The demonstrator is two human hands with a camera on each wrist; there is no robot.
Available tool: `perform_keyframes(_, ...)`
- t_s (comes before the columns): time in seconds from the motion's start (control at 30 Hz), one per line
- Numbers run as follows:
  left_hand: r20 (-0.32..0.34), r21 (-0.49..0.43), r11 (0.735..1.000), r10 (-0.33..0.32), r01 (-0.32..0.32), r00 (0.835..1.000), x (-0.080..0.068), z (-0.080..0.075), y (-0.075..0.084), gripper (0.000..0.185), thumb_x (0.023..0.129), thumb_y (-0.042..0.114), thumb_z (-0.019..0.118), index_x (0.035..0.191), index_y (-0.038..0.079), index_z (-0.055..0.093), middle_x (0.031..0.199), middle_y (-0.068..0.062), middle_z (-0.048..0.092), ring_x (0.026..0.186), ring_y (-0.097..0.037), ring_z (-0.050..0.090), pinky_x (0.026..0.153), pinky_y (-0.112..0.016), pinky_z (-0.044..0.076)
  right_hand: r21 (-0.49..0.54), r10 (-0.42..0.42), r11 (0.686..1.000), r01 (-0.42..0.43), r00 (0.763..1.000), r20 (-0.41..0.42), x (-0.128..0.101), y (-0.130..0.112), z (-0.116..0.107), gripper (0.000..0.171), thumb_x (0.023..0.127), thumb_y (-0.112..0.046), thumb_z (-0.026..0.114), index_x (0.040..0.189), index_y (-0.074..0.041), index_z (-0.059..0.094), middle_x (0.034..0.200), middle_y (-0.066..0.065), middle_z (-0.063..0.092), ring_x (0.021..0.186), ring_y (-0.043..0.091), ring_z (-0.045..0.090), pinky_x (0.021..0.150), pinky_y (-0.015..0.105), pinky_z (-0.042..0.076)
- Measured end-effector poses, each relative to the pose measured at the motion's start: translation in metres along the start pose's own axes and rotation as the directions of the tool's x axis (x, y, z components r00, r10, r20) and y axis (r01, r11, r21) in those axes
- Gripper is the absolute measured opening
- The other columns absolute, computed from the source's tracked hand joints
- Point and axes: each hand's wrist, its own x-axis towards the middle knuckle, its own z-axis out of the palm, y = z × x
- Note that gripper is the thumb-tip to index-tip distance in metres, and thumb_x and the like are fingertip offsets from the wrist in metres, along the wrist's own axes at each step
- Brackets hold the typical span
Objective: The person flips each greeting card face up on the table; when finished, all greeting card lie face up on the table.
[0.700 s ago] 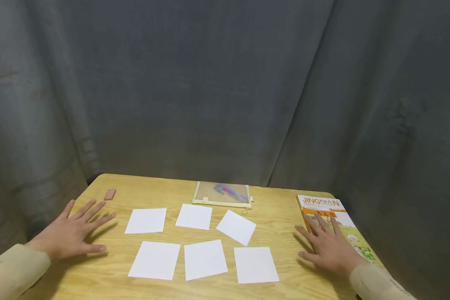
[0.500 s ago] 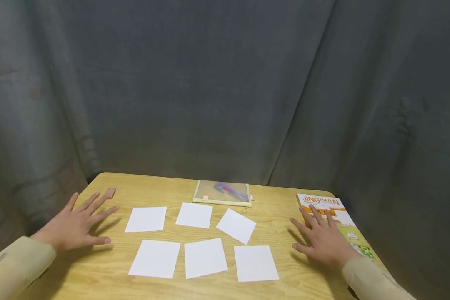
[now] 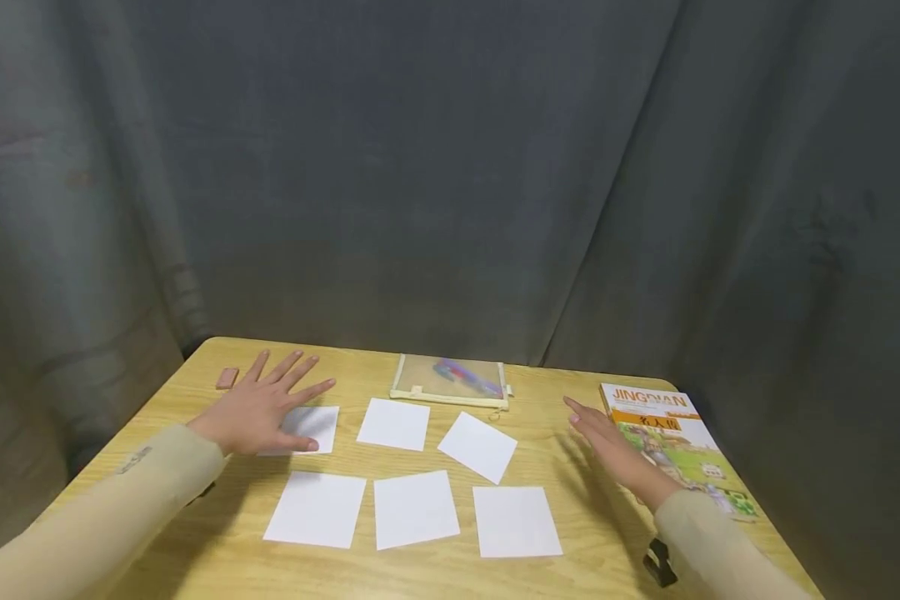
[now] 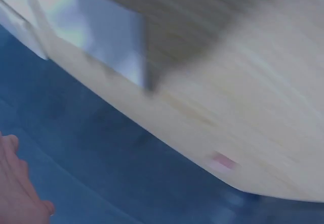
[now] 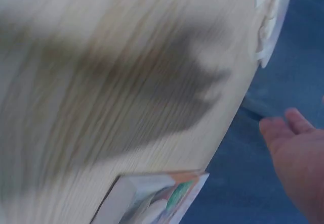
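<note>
Several white paper squares lie in two rows on the wooden table [image 3: 570, 533]. My left hand [image 3: 266, 406] hovers with fingers spread over the far-left square [image 3: 315, 423], covering part of it. My right hand [image 3: 607, 446] is held flat with straight fingers, above the table between the tilted square [image 3: 477, 447] and the book [image 3: 678, 442]. Neither hand holds anything. A mesh zip pouch [image 3: 452, 380] with coloured things inside lies at the back. Both wrist views are blurred; the left wrist view shows a paper square [image 4: 101, 37].
A small pink eraser [image 3: 227, 377] lies near the back-left corner, also in the left wrist view as the eraser [image 4: 223, 161]. The book's corner [image 5: 152, 196] shows in the right wrist view. A grey curtain [image 3: 450, 167] surrounds the table on all far sides.
Both hands have lifted off the table and moved forward and inward: the left from beside the papers to over the far-left square, the right off the book toward the table's middle.
</note>
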Motion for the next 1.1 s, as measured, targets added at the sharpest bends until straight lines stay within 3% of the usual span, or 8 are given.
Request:
perform_keyframes(0.13, -0.012, -0.028, 0.997, 0.071, -0.071, 0.997, 0.035, 0.003, 0.023, 0.091, 0.078, 0.079, 0.050, 0.151, 0.027, 0.036, 0.158, -0.015, 0.017, 0.145, -0.036, 0.009, 0.110, -0.065, 0.007, 0.189, 0.044, 0.981, -0.051, 0.998, 0.042, 0.008, -0.003, 0.006, 0.064, 0.105, -0.048, 0.024, 0.155, -0.009, 0.017, 0.155, 0.026, 0.017, 0.140, 0.045, 0.019, 0.111, 0.060, 0.016)
perform_keyframes(0.23, -0.014, -0.031, 0.992, 0.125, -0.126, 0.992, 0.061, 0.006, 0.046, 0.092, 0.079, 0.082, 0.043, 0.152, 0.028, 0.032, 0.159, -0.014, 0.016, 0.145, -0.036, 0.007, 0.110, -0.064, 0.009, 0.295, 0.102, 0.949, -0.109, 0.994, 0.041, 0.014, -0.006, 0.014, 0.068, 0.104, -0.048, 0.028, 0.151, 0.001, 0.020, 0.148, 0.029, 0.030, 0.135, 0.043, 0.031, 0.111, 0.054, 0.024)
perform_keyframes(0.37, 0.016, -0.068, 0.980, 0.187, -0.186, 0.982, 0.091, 0.009, 0.078, 0.089, 0.082, 0.080, 0.043, 0.153, 0.029, 0.029, 0.160, -0.012, 0.014, 0.146, -0.036, 0.005, 0.113, -0.060, 0.009, 0.345, 0.191, 0.920, -0.185, 0.981, 0.019, 0.023, -0.012, 0.027, 0.069, 0.103, -0.042, 0.036, 0.141, 0.016, 0.031, 0.135, 0.031, 0.046, 0.125, 0.040, 0.047, 0.106, 0.049, 0.036)
perform_keyframes(0.5, 0.069, -0.149, 0.965, 0.229, -0.217, 0.971, 0.112, 0.013, 0.107, 0.083, 0.085, 0.074, 0.046, 0.153, 0.028, 0.030, 0.161, -0.009, 0.009, 0.146, -0.032, 0.002, 0.116, -0.051, 0.012, 0.392, 0.231, 0.894, -0.216, 0.973, 0.011, 0.031, -0.012, 0.040, 0.056, 0.102, -0.026, 0.043, 0.132, 0.021, 0.039, 0.125, 0.033, 0.054, 0.116, 0.039, 0.056, 0.100, 0.046, 0.044)
perform_keyframes(0.7, 0.180, -0.291, 0.937, 0.252, -0.193, 0.951, 0.131, 0.023, 0.142, 0.080, 0.084, 0.071, 0.051, 0.148, 0.025, 0.040, 0.161, -0.004, 0.011, 0.147, -0.025, 0.006, 0.114, -0.043, 0.023, 0.472, 0.266, 0.846, -0.250, 0.963, 0.033, 0.034, -0.007, 0.055, 0.042, 0.100, -0.016, 0.046, 0.120, 0.021, 0.047, 0.107, 0.026, 0.062, 0.096, 0.030, 0.065, 0.087, 0.036, 0.053)
perform_keyframes(0.83, 0.254, -0.309, 0.934, 0.263, -0.180, 0.931, 0.140, 0.036, 0.159, 0.082, 0.082, 0.075, 0.050, 0.148, 0.027, 0.041, 0.160, 0.000, 0.014, 0.147, -0.022, 0.007, 0.114, -0.041, 0.025, 0.491, 0.315, 0.819, -0.296, 0.948, 0.045, 0.034, -0.006, 0.059, 0.034, 0.099, -0.016, 0.048, 0.108, 0.015, 0.055, 0.094, 0.018, 0.065, 0.081, 0.019, 0.066, 0.075, 0.028, 0.056)
perform_keyframes(0.97, 0.337, -0.302, 0.942, 0.247, -0.144, 0.908, 0.144, 0.044, 0.171, 0.082, 0.080, 0.075, 0.052, 0.147, 0.028, 0.043, 0.158, 0.000, 0.022, 0.146, -0.023, 0.014, 0.114, -0.042, 0.024, 0.522, 0.325, 0.792, -0.315, 0.943, 0.075, 0.035, -0.005, 0.062, 0.032, 0.097, -0.013, 0.050, 0.110, 0.015, 0.056, 0.093, 0.016, 0.065, 0.080, 0.017, 0.067, 0.075, 0.027, 0.056)
perform_keyframes(1.1, 0.410, -0.321, 0.943, 0.220, -0.086, 0.885, 0.144, 0.046, 0.180, 0.083, 0.080, 0.072, 0.054, 0.148, 0.026, 0.041, 0.157, -0.004, 0.025, 0.144, -0.027, 0.019, 0.113, -0.044, 0.026, 0.569, 0.354, 0.746, -0.347, 0.929, 0.102, 0.037, -0.009, 0.062, 0.032, 0.094, -0.011, 0.053, 0.113, 0.015, 0.056, 0.095, 0.016, 0.066, 0.082, 0.018, 0.068, 0.077, 0.028, 0.056)
